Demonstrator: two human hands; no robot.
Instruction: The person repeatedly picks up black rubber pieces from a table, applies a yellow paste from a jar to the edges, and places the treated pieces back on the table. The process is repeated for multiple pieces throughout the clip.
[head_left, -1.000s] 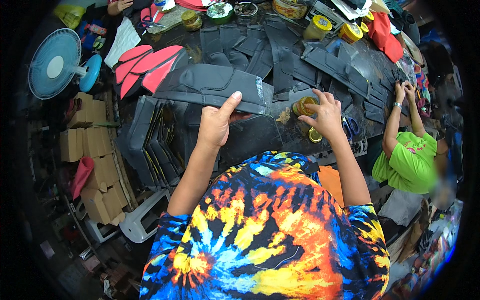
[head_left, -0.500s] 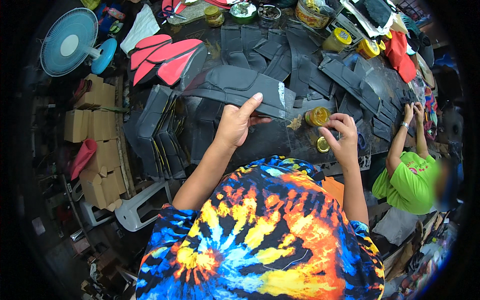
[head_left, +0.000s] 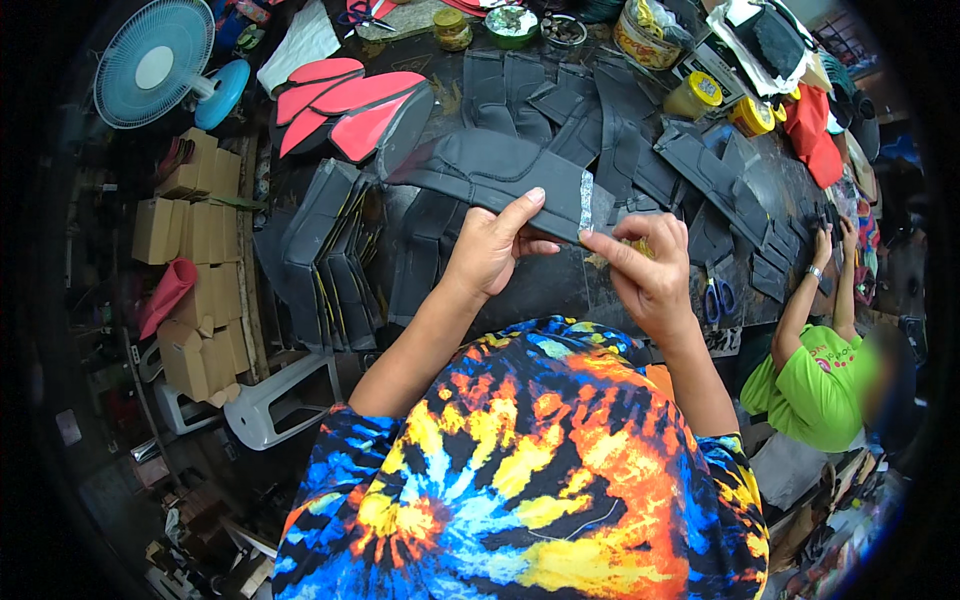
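Note:
My left hand (head_left: 490, 245) is closed on a long black stitched shoe-upper piece (head_left: 490, 172), with the thumb on top and fingers underneath. A shiny whitish strip (head_left: 587, 200) crosses the piece close to its right end. The right hand (head_left: 655, 275) touches the lower corner of that end with one outstretched fingertip; its other fingers are curled, and no tool shows in it. Behind this hand, mostly covered, is a small jar of yellowish paste (head_left: 640, 246). Blue-handled scissors (head_left: 716, 298) lie on the table to its right.
Folded black uppers (head_left: 325, 265) stand stacked at left, and more black pieces (head_left: 610, 120) cover the far table. Red-and-black cut pieces (head_left: 355, 105) lie far left near a blue fan (head_left: 155, 62). A co-worker in a green shirt (head_left: 815, 385) works at right.
My right hand has moved left from the paste jar to the end of the black piece. The left hand keeps its hold. The scissors have come into fuller view.

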